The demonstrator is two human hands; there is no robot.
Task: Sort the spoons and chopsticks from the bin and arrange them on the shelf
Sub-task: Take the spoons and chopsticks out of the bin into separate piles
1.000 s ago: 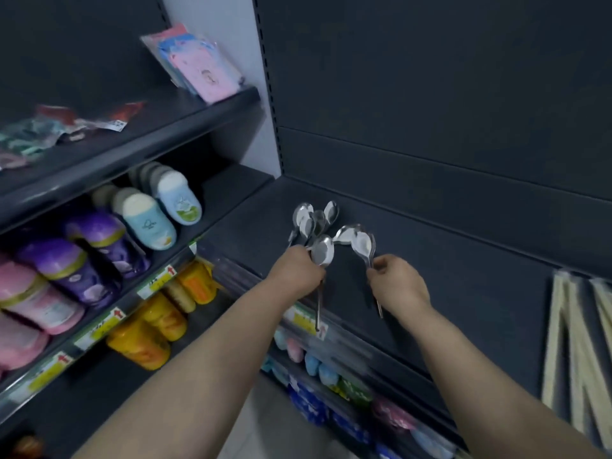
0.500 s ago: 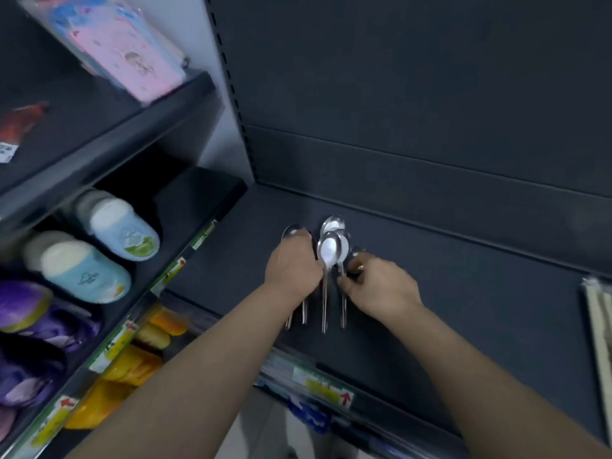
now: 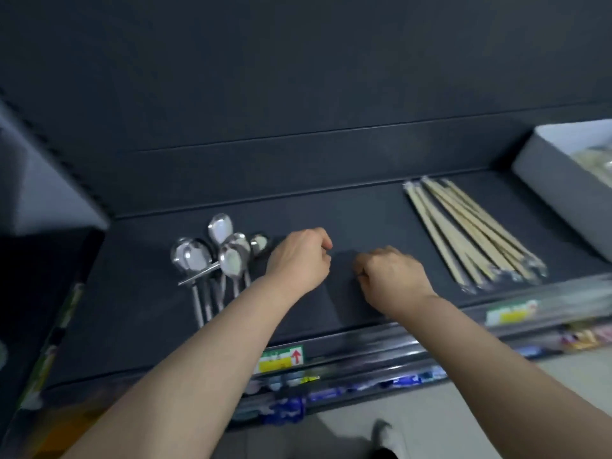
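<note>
At right on shelf (image 3: pixel 364 220), grey bin (image 3: pixel 559 187) with blurred pale contents (image 3: pixel 596 164)

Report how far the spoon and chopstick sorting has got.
Done: a cluster of spoons lies on the shelf at left, and a row of chopsticks at right. In hand: nothing; the left hand and right hand hover curled between the two piles. Left: the bin at far right holds pale items, too blurred to name, and the crosswise spoon may need straightening.
</note>
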